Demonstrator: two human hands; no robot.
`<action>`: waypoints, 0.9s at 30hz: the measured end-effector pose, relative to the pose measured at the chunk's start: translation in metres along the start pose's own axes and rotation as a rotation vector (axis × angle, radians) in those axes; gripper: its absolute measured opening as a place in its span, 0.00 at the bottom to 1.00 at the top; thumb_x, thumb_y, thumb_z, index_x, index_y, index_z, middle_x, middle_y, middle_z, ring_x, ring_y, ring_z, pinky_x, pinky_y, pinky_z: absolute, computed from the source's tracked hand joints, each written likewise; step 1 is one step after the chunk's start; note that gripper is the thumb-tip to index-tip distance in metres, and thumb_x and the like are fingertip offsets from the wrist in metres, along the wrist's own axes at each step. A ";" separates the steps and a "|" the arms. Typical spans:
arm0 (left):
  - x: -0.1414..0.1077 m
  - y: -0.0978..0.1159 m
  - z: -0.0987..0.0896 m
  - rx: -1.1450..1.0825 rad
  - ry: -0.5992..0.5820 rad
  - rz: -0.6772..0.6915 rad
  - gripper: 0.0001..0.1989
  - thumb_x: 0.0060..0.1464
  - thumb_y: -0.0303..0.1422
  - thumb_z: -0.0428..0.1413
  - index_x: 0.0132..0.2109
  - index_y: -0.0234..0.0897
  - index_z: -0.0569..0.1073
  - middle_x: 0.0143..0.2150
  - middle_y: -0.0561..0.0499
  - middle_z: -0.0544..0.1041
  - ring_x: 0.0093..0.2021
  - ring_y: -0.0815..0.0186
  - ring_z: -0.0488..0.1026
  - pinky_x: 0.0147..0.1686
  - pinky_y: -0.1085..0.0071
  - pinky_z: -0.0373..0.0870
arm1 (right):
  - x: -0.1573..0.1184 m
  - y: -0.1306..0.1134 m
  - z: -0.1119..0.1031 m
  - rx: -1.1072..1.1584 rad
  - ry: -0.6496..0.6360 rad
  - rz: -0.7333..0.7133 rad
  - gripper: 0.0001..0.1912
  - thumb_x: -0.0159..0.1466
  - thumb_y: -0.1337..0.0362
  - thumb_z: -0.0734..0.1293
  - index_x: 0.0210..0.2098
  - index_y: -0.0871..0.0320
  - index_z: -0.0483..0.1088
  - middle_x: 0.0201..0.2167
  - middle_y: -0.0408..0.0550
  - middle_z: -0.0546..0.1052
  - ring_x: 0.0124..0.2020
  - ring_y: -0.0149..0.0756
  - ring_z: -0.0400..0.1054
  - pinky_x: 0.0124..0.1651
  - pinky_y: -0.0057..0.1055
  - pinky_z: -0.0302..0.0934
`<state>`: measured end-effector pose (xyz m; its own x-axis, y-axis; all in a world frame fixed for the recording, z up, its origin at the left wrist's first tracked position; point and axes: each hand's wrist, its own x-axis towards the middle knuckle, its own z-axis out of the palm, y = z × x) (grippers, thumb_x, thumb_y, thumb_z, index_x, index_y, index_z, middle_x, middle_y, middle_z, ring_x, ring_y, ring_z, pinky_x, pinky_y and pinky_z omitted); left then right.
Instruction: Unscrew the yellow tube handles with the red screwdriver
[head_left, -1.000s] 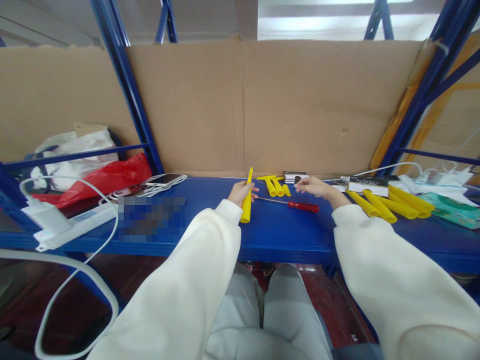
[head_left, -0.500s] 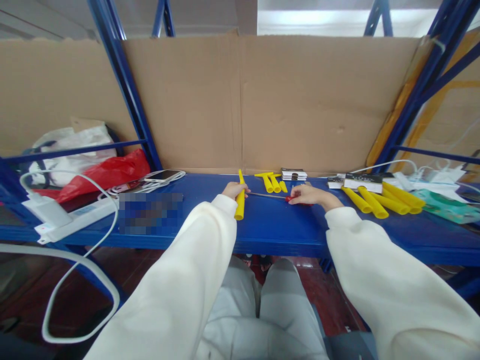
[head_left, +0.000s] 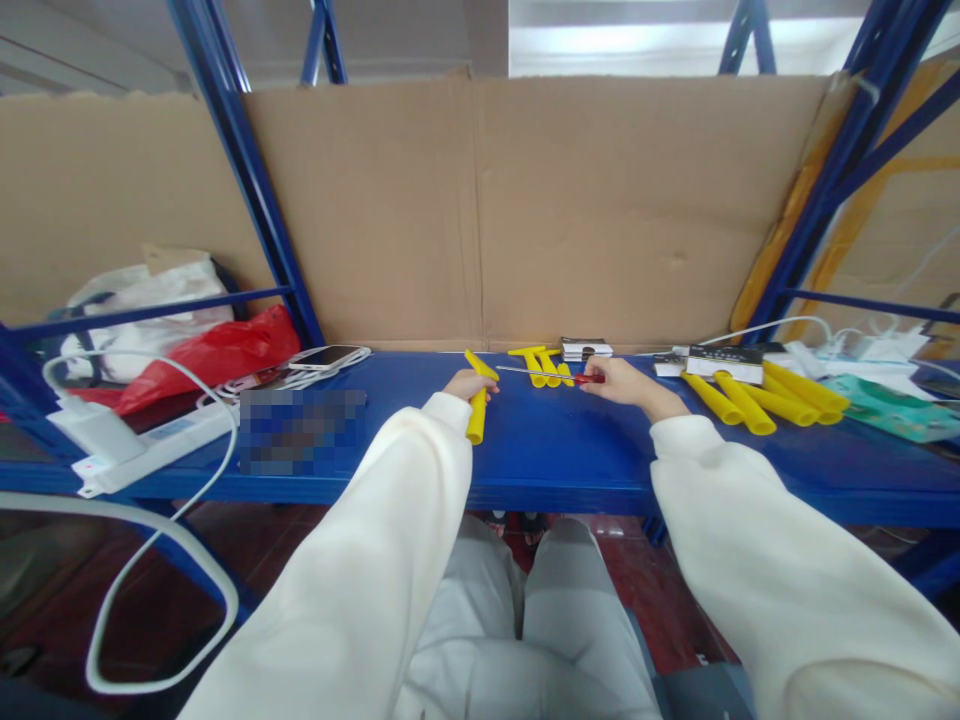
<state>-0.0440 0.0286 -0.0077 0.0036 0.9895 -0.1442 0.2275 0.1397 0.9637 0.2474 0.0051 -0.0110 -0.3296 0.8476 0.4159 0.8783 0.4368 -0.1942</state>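
Observation:
My left hand is closed around a yellow T-shaped handle, its round tube end pointing toward me and its crossbar at the far end. A red-handled screwdriver is gripped in my right hand. Its metal shaft points left, the tip just short of the yellow handle and apart from it. Behind the shaft lie several more yellow T-shaped handles, partly covered by it. My fingers hide part of the screwdriver's grip.
Several yellow tubes lie at the right, against black-and-white boxes. A small box stack stands at the back. On the left are a phone, a power strip, looping white cable and a red bag. Cardboard closes off the back.
My right hand has lifted the screwdriver a little, raising its shaft off the table area toward the back. The yellow handle in my left hand has turned so its crossbar shows more.

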 end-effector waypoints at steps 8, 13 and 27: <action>0.000 -0.002 0.002 0.066 -0.022 0.055 0.10 0.52 0.18 0.56 0.26 0.32 0.76 0.18 0.55 0.72 0.15 0.74 0.64 0.18 0.77 0.62 | 0.001 0.000 0.000 -0.011 -0.034 0.010 0.06 0.60 0.60 0.68 0.32 0.56 0.69 0.30 0.48 0.78 0.29 0.36 0.68 0.33 0.30 0.58; 0.002 -0.002 0.001 0.073 -0.007 0.060 0.08 0.50 0.18 0.56 0.28 0.32 0.78 0.18 0.54 0.73 0.16 0.73 0.65 0.20 0.76 0.64 | 0.001 -0.003 0.000 -0.013 -0.029 0.019 0.06 0.60 0.60 0.69 0.32 0.55 0.68 0.30 0.48 0.78 0.29 0.36 0.68 0.34 0.30 0.58; 0.003 -0.002 0.001 0.100 0.027 0.058 0.09 0.50 0.18 0.58 0.26 0.32 0.77 0.20 0.52 0.75 0.17 0.72 0.67 0.24 0.74 0.67 | 0.000 -0.004 0.000 -0.034 -0.032 0.025 0.07 0.60 0.59 0.68 0.33 0.55 0.70 0.29 0.47 0.78 0.29 0.36 0.68 0.32 0.29 0.58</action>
<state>-0.0436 0.0317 -0.0106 -0.0064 0.9967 -0.0811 0.3233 0.0789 0.9430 0.2441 0.0033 -0.0101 -0.3181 0.8672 0.3830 0.8974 0.4057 -0.1733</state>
